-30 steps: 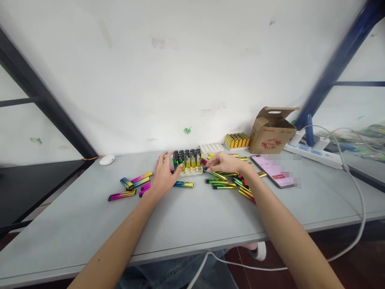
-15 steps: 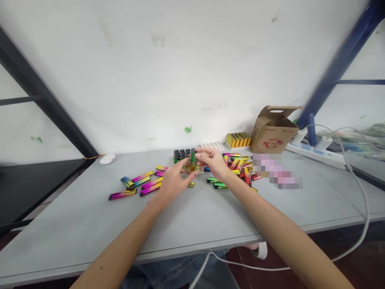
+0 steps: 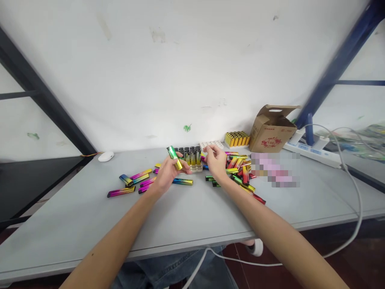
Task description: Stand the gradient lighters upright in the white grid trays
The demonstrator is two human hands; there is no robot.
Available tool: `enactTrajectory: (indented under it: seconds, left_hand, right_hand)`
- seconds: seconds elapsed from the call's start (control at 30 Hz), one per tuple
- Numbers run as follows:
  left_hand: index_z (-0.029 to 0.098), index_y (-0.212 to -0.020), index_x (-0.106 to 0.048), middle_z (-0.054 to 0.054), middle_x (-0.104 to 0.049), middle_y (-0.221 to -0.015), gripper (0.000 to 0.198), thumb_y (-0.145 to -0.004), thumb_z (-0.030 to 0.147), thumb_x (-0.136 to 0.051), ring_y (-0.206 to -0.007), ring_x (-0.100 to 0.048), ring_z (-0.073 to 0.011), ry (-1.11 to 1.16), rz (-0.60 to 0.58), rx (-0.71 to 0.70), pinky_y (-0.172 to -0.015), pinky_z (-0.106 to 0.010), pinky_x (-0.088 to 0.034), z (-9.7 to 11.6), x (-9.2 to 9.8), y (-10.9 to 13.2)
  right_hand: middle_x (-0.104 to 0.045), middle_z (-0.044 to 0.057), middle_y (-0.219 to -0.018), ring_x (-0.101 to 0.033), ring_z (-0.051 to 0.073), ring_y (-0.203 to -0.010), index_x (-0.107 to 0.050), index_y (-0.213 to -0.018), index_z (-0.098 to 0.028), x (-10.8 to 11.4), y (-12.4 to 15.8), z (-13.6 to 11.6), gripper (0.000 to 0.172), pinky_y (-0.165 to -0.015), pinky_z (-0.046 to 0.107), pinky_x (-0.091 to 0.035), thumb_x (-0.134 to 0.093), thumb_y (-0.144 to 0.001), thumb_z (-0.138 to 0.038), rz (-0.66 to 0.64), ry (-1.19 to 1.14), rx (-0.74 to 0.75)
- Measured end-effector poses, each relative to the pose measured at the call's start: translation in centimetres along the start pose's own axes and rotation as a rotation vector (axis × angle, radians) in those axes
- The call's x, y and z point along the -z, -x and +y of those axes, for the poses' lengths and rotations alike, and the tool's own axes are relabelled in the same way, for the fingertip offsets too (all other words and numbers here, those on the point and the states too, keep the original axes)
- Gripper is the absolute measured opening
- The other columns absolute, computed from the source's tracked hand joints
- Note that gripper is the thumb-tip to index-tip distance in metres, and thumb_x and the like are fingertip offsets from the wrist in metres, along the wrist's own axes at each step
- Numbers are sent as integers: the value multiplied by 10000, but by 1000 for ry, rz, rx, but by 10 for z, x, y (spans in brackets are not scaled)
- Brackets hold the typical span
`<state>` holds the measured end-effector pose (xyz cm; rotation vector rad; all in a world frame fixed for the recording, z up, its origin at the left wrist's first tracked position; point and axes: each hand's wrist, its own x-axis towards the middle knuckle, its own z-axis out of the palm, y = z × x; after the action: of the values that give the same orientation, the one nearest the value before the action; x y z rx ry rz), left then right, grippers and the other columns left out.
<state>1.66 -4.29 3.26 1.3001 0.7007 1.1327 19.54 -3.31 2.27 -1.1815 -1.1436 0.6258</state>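
A shiny green and gold lighter [image 3: 175, 157] sits tilted in my left hand [image 3: 167, 174], its dark top pointing up and to the left. Just right of it stands a white tray [image 3: 197, 169] holding rows of upright lighters with black tops and gold lower bodies [image 3: 192, 156]. My right hand [image 3: 216, 162] is at the tray's right side, thumb and fingers drawn together; whatever they may hold is hidden. Loose purple and gold lighters [image 3: 122, 192] lie left of my left hand. A blue and gold lighter [image 3: 183, 182] lies in front of the tray.
Loose red, green and yellow lighters [image 3: 245, 175] are heaped to the right. Behind them are a white holed tray [image 3: 210, 144], a tray of yellow lighters [image 3: 237, 139] and an open cardboard box [image 3: 272, 134]. A power strip [image 3: 315, 154] with a white cable lies at the right.
My hands have moved apart. A green lighter was upright between them; now a green and gold one tilts in my left hand alone, and more of the filled tray shows.
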Motion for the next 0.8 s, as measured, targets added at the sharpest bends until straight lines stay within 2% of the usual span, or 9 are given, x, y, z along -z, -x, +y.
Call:
enactTrajectory:
  seconds: [0.13,0.2,0.3,0.37,0.47,0.6,0.8]
  left_hand:
    - [209,-928,-510,-46,-621,-757,217,-820,378,-426,-684,-592,-214,-23,31,19,-706,-415,-488,5,2,0]
    - [204,-910,-526,-41,-548,-711,264,-825,425,-410,-625,-529,-197,1,41,28,-670,-396,-465,8,4,-1]
    - [192,-853,-558,-28,-438,-662,441,-862,586,-359,-573,-449,-180,156,26,87,-591,-362,-429,14,6,-2]
    - [196,-759,-530,-16,-392,-653,481,-877,630,-361,-563,-423,-165,270,9,156,-553,-329,-412,17,7,-2]
    - [193,-669,-449,-2,-366,-652,451,-914,565,-376,-561,-418,-144,389,-44,235,-543,-290,-413,20,7,0]
    - [191,-664,-425,-1,-379,-646,452,-924,552,-351,-555,-435,-149,484,-132,280,-552,-292,-442,19,6,1]
    - [180,-645,-435,7,-359,-630,397,-927,447,-354,-527,-397,-128,450,-139,311,-502,-250,-408,16,5,1]
  right_hand:
    - [-475,-26,-550,-439,136,-485,-578,-825,-205,-1,3,-3,252,-493,266,-379,-457,-858,-424,-17,-13,-27]
    - [-490,-25,-556,-448,134,-491,-577,-815,-204,-1,4,-4,235,-504,264,-391,-462,-854,-406,-23,-40,-23]
    - [-501,-26,-558,-453,127,-490,-580,-790,-201,-1,3,-4,223,-496,253,-387,-462,-851,-379,-25,-58,-17]
    - [-510,-27,-562,-448,121,-482,-585,-777,-199,-1,2,-2,223,-484,246,-376,-472,-845,-378,-24,-67,-10]
    - [-529,-27,-573,-452,116,-477,-592,-769,-195,-2,2,2,239,-481,242,-377,-486,-837,-398,-18,-81,13]
    - [-536,-30,-577,-452,110,-472,-601,-762,-190,-5,3,6,262,-477,233,-372,-499,-833,-421,-18,-65,27]
    - [-522,-31,-575,-448,103,-478,-607,-766,-185,-6,4,6,267,-485,226,-372,-500,-843,-417,-30,-60,40]
